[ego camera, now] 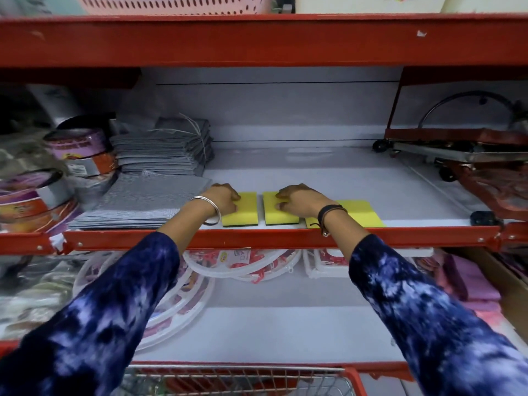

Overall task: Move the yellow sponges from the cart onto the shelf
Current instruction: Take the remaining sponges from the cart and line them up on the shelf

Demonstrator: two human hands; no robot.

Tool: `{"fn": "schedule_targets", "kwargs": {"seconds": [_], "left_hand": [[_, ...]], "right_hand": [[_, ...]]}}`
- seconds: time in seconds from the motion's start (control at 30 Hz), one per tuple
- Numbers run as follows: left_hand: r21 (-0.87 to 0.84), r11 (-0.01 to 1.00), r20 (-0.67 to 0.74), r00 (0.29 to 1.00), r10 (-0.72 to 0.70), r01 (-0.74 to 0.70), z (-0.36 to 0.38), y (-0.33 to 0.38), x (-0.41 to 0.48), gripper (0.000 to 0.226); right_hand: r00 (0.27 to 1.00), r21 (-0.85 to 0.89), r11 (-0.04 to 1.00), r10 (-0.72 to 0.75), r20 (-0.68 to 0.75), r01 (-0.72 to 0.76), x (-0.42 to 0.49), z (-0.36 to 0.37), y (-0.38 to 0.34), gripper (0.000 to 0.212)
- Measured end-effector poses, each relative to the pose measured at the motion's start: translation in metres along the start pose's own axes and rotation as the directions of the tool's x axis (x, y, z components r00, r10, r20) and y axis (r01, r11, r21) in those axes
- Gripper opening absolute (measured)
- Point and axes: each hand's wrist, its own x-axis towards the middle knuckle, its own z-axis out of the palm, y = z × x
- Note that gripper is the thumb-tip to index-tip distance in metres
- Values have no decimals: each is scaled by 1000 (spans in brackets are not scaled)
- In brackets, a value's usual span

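Observation:
Three yellow sponges with dark undersides lie in a row near the front edge of the white shelf. My left hand rests on the left sponge, fingers curled over its left side. Beside it, the middle sponge lies under my right hand, whose fingers press on its top. The right sponge lies flat behind my right wrist, untouched. At the bottom edge, the cart shows its red rim and wire mesh; its contents are hidden.
Stacked grey cloths and folded grey mats sit left of the sponges, with round tins further left. A wheeled metal stand occupies the shelf's right end. A red beam runs overhead. White plastic hangers lie on the shelf below.

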Motion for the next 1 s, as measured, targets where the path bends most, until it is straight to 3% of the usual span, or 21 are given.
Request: {"fn": "schedule_targets", "kwargs": {"seconds": [0.4, 0.77, 1.0], "left_hand": [[-59, 992, -65, 992, 108, -112, 13, 18, -24, 41], [-90, 991, -97, 991, 93, -102, 20, 25, -30, 40], [-105, 992, -71, 995, 67, -74, 15, 28, -38, 39]], "right_hand": [[997, -30, 1000, -6, -74, 4, -42, 8, 2, 52], [998, 104, 994, 39, -44, -35, -51, 12, 0, 51], [999, 60, 998, 38, -19, -37, -61, 18, -8, 49]]}}
